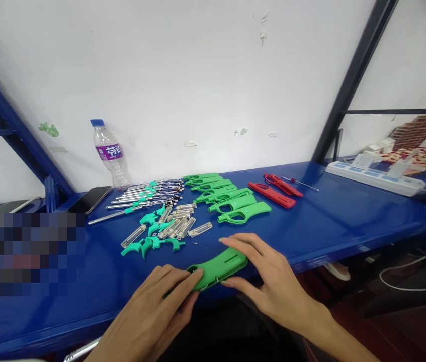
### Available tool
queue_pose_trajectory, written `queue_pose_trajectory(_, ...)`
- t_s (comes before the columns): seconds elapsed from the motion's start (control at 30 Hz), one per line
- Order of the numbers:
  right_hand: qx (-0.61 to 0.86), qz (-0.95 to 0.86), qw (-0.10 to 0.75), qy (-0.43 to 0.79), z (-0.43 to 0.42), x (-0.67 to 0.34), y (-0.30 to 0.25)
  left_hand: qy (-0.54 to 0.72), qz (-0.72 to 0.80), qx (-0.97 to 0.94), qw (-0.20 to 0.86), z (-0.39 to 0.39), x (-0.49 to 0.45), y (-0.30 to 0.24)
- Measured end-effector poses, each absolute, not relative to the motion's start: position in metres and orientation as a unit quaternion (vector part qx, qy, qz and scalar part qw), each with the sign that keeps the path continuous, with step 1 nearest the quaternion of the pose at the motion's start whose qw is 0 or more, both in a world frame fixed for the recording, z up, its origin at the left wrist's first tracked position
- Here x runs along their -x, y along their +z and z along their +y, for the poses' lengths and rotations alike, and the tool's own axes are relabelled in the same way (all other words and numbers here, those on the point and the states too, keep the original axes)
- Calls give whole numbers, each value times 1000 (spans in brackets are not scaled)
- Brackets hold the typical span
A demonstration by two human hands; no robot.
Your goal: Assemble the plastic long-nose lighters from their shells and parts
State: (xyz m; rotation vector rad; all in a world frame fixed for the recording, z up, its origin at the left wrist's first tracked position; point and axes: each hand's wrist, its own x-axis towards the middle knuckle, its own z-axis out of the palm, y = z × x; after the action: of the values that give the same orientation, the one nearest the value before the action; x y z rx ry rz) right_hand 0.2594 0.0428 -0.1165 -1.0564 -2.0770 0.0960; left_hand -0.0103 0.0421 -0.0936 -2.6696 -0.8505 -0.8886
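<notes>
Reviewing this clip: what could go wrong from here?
The green casing shows a gap along its near side; anything inside might slip out.
Held by the left hand and right hand near the table's front edge, it could drop off if released.
The loose clear tubes lie close by, so a careless sweep might scatter them.

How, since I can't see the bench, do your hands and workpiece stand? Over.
Left hand, right hand both holding green casing, opposite ends. Slot showing. Loose teal pieces beyond left hand, seemingly not in the way.
</notes>
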Motion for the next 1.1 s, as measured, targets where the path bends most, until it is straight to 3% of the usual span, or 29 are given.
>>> queue_pose_trajectory(0.17, 338, -802, 489, -64, 36, -259, -113, -326, -284, 899, 70, 44, 8, -95)
queue_pose_trajectory(0.37, 293, -849, 432, -84, 24, -245, -108, -295, -280, 908, 98, 44, 7, -91)
queue_pose_trajectory(1.1, 295, -846, 440, -56, 26, -237, -114, -221, -286, 916, 172, 36, 5, -92)
